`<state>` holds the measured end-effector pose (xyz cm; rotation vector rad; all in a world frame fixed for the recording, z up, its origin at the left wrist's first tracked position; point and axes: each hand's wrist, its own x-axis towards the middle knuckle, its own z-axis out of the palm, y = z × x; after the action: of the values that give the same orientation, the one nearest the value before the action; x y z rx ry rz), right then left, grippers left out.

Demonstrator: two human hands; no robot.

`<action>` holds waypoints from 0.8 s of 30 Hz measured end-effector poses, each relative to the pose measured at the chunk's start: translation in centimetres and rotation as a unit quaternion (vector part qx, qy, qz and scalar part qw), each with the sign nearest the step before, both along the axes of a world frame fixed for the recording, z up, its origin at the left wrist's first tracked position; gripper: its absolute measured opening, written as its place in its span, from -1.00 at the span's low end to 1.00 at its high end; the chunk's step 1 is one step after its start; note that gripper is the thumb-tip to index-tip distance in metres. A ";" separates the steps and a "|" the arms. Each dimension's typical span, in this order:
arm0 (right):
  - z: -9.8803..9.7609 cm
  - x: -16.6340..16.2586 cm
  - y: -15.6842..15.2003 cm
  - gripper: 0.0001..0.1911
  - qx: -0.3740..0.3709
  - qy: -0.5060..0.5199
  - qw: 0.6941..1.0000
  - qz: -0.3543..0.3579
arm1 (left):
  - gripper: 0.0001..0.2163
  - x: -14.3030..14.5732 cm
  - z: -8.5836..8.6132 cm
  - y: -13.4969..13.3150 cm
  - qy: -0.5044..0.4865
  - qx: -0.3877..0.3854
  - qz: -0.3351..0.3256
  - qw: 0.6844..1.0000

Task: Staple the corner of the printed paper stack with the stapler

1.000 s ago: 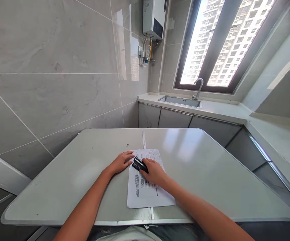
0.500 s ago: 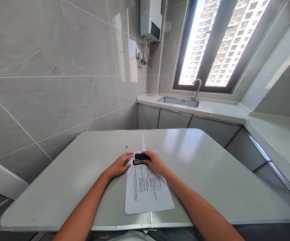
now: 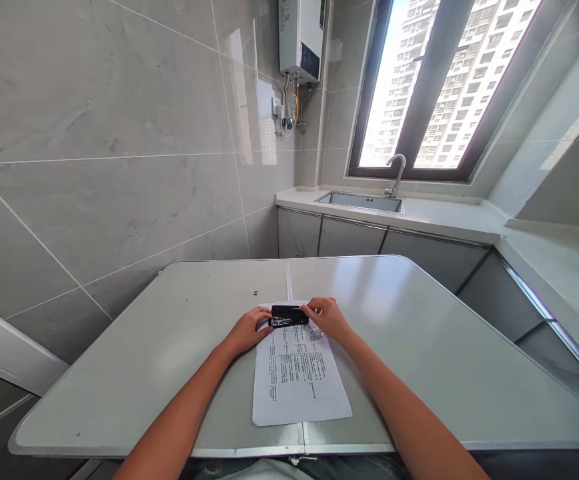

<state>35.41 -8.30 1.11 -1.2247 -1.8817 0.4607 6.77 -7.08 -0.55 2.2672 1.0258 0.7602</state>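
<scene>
A black stapler (image 3: 288, 322) lies on its side across the top of a printed paper sheet (image 3: 303, 400). Its long body points left to right, with a metallic strip along it. At its left end, my left hand (image 3: 247, 332) grips it between thumb and fingers. My right hand (image 3: 330, 319) pinches the opposite end, fingers curled. The fingertips of both hands hide the stapler's two ends. Under the hands and forearms, the sheet rests flat on the pale table (image 3: 169, 360).
A tiny dark piece (image 3: 255, 293) lies on the table beyond my left hand. Behind the table runs a counter with a sink (image 3: 359, 201) and a faucet (image 3: 396, 175) beneath a window. On the wall hangs a water heater (image 3: 300, 43).
My right hand has slid back to the stapler's right end, uncovering more of it. My left hand has moved in from beside the stapler and now holds its left end.
</scene>
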 end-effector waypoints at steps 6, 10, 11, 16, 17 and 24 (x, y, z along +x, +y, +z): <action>0.0 0.0 0.2 -0.51 -0.018 0.005 0.999 -0.041 | -0.83 0.0 -0.2 0.3 -0.015 -0.010 0.003 1.000; 0.2 0.1 0.2 -0.53 -0.041 -0.005 0.998 -0.046 | -0.86 -0.1 -0.6 0.5 -0.026 -0.015 0.010 1.000; 0.2 0.2 0.2 -0.53 -0.050 -0.006 0.998 -0.047 | -0.86 -0.1 -0.7 0.5 -0.029 -0.018 0.012 0.999; -0.1 0.2 0.5 -0.55 -0.118 -0.013 0.991 -0.064 | -0.85 -0.1 -1.2 0.8 -0.041 -0.024 0.017 0.999; -0.2 0.2 0.6 -0.56 -0.128 -0.013 0.989 -0.067 | -0.85 -0.1 -1.2 0.8 -0.044 -0.022 0.018 0.999; -0.4 -2.1 0.0 -0.85 0.035 0.014 0.999 -0.016 | -0.85 0.0 -0.7 0.6 -0.047 -0.029 0.014 0.998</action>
<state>33.36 -8.29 0.70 -1.1939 -1.8378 0.3892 6.76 -6.44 -1.28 2.1515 1.0240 0.8291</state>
